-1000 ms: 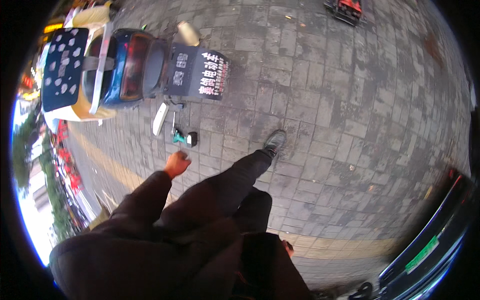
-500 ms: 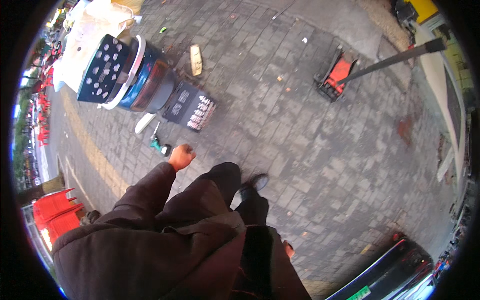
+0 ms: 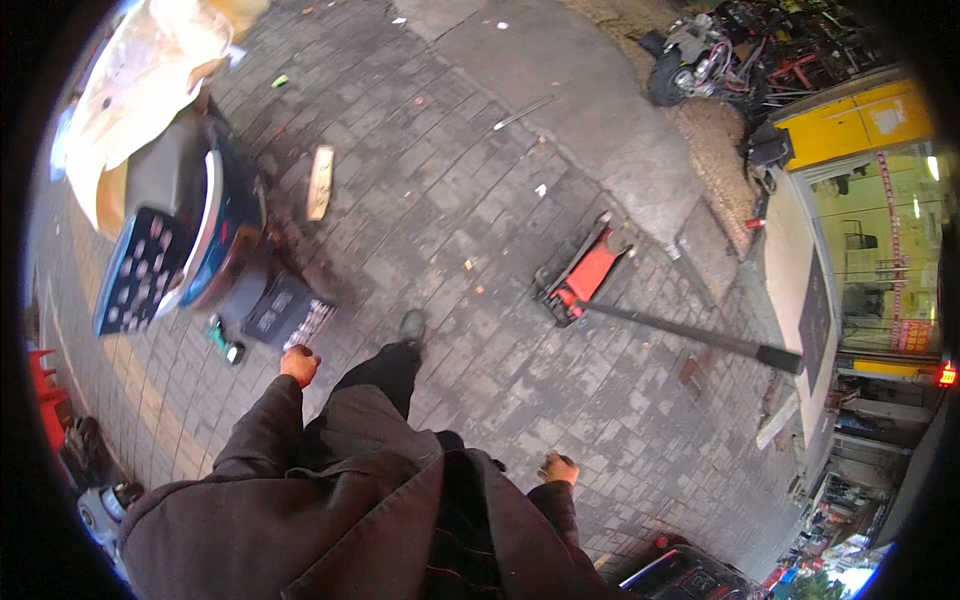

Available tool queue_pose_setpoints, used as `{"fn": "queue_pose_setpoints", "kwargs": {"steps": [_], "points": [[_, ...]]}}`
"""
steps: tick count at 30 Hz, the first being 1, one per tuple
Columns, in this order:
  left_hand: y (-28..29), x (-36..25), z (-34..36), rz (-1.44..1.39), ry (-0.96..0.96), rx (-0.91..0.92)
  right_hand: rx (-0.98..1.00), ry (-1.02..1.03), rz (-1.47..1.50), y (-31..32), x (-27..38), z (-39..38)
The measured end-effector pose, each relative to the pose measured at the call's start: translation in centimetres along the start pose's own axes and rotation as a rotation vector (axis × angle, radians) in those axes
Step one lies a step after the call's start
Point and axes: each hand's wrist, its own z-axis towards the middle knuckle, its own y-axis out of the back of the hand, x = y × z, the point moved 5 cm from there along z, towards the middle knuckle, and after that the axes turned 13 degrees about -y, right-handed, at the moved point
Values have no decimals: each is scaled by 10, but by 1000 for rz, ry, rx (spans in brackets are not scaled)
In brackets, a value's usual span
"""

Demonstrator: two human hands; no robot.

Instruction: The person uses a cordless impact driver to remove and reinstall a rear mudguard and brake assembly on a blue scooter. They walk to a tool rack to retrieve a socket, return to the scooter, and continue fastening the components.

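Black panel: the flat black panel [image 3: 268, 312] with pale lettering lies just ahead of and slightly left of the left hand in view; whether the two touch, I cannot tell.
Cordless drill: the green drill [image 3: 219, 336] rests on the paving, to the left of the left hand.
Left hand: the left hand [image 3: 300, 366] hangs with its fingers loosely curled; whether anything sits inside the curl is too small to tell.
Right hand: the right hand [image 3: 558, 468] is well apart from the left one, its fingers bent; a dark patch shows by them, and I cannot tell whether it is something held.
Scooter: the blue scooter [image 3: 228, 250], with the panel at its rear, stands ahead and left of the left hand.
Backrest: a dark board with pale spots [image 3: 138, 275] is farther left.
Cover: a cream cover [image 3: 150, 95] drapes the scooter's far end.
Loose piece: a cream oblong piece [image 3: 320, 182] lies well ahead of the left hand.
Floor jack: the red floor jack [image 3: 592, 268] stands ahead of the right hand, its dark handle [image 3: 680, 333] slanting out rightward.
Shopfront: a yellow-banded shopfront [image 3: 855, 128] is far ahead and right of the right hand.
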Motion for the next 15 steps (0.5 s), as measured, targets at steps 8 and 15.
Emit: {"fn": "queue_pose_setpoints", "kwargs": {"steps": [8,15], "points": [[91,-217,131,-507,-59,-195,65,216,-146,-130,224,-1],[131,-301,236,-318,-12,-390,24,340,-375,-214,418,40]]}}
